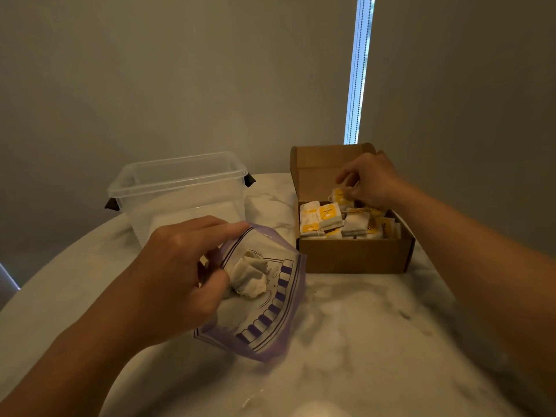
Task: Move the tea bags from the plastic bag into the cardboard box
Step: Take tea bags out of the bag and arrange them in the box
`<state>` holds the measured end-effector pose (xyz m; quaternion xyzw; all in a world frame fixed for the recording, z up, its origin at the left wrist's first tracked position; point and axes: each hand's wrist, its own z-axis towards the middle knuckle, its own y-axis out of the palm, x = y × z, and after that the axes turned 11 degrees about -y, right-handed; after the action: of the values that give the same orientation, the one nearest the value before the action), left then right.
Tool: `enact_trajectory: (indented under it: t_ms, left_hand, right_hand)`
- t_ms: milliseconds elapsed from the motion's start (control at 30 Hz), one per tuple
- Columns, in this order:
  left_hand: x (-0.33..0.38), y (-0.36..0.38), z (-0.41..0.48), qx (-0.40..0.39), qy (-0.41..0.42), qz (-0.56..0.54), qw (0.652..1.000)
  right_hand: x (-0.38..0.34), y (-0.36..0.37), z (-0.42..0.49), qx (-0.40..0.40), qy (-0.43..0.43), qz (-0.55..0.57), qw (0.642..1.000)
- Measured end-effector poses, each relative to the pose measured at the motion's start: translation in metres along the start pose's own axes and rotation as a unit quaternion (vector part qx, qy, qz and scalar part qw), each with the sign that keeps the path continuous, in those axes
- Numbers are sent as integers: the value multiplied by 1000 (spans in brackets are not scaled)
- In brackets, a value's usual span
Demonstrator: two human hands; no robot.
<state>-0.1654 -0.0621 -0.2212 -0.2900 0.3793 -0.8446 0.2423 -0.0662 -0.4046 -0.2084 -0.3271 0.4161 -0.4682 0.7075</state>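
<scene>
Our left hand (177,275) grips the open mouth of the plastic bag (270,320) at the near left, fingers curled on its rim. The crumpled tea bags (249,275) inside lie just right of our thumb. Our right hand (373,179) pinches a yellow-tagged tea bag (340,196) over the far part of the cardboard box (352,254), above the packed tea bags (328,218). A clear tub (180,194) stands far left on the marble table (361,326).
</scene>
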Motion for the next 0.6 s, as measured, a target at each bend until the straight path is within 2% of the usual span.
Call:
enact_trajectory:
  t_ms: [167,300,367,467,533,600]
  left_hand:
    - [1,-2,1,-4,6,-4,1000]
    - [3,-2,0,1,3,3,1000]
    - [4,-2,1,2,-1,3,1000]
    - [4,-2,1,1,-4,8,1000]
    - [3,-1,1,4,-1,12,1000]
    - [2,-1,1,7,2,9,1000]
  right_hand:
    - [-7,-9,-10,112,-25,-43,992]
    - [-53,-24,-53,165,-83,77,980]
    - [-83,-32,-80,118,-115,170,972]
    - [-125,-35,-108,3,-174,279,945]
    - [-148,-22,-118,-82,-211,270,936]
    - [-165,3,-119,-141,-243,169,945]
